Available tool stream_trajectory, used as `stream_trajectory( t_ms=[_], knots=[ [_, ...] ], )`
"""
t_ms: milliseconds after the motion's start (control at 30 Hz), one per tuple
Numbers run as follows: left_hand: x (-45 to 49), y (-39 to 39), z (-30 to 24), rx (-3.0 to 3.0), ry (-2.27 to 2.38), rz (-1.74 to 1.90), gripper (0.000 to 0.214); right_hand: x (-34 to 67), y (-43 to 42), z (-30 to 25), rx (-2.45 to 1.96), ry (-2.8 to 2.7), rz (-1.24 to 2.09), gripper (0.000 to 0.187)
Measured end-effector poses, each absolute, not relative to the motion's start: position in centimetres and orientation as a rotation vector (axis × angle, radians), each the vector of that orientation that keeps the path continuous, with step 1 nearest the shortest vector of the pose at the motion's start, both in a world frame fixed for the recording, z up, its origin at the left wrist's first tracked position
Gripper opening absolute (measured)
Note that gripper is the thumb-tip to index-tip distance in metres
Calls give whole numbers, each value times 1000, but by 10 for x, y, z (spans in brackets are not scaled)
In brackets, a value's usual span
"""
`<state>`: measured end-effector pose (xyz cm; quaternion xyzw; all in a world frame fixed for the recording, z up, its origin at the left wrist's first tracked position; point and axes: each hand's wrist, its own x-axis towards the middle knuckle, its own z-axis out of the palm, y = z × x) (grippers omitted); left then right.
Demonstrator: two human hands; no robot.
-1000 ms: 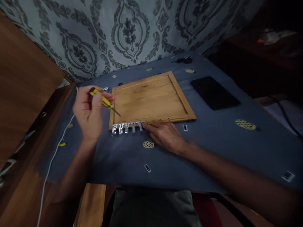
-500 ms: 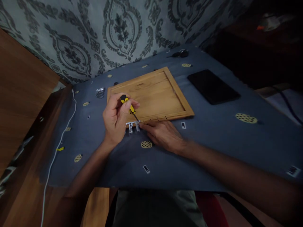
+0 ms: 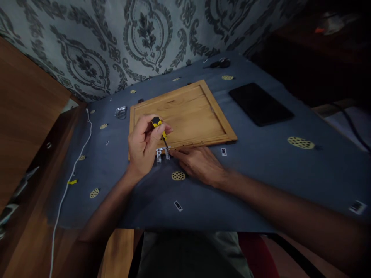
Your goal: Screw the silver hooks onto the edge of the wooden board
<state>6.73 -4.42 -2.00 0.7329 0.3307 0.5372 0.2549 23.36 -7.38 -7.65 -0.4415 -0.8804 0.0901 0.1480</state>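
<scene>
My left hand (image 3: 143,144) is closed around a small yellow-and-black screwdriver (image 3: 160,130), its tip pointing down at the right end of a silver metal hook rail (image 3: 162,153). The rail sits along the near edge of a wooden framed board (image 3: 185,116) lying flat on the blue cloth. Most of the rail is hidden behind my left hand. My right hand (image 3: 199,164) lies on the cloth just below the board's edge, fingertips pressed together beside the rail's right end; whether they pinch anything is hidden.
A black phone (image 3: 259,104) lies right of the board. A small shiny metal part (image 3: 120,112) rests at the board's far left corner. A white cable (image 3: 69,181) runs down the table's left side. Dark objects (image 3: 222,63) sit near the patterned wall.
My left hand swung right from the board's left corner, bringing the screwdriver tip down onto the hook rail. It now covers most of the rail. My right hand stayed in place.
</scene>
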Motion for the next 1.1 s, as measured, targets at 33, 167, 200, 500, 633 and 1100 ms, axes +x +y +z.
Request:
stream_trajectory(
  t_ms=[33, 167, 200, 500, 633, 1100],
  knots=[
    [67, -44, -20, 1989, 897, 1460, 17, 234, -74, -77, -1267, -2528, 265, 34],
    [67, -45, -20, 2002, 895, 1449, 18, 233, -73, -77, -1254, -2529, 254, 36],
    [67, -45, -20, 2003, 894, 1444, 18, 233, -73, -77, -1255, -2533, 253, 36],
    [62, -44, -16, 2080, 930, 1379, 17, 233, -74, -75, -1283, -2551, 246, 37],
    [57, -45, -12, 2226, 1035, 1414, 15, 233, -74, -76, -1287, -2539, 258, 37],
    [38, -39, -26, 2298, 1117, 1547, 23, 234, -74, -73, -1318, -2570, 290, 42]
  ],
)
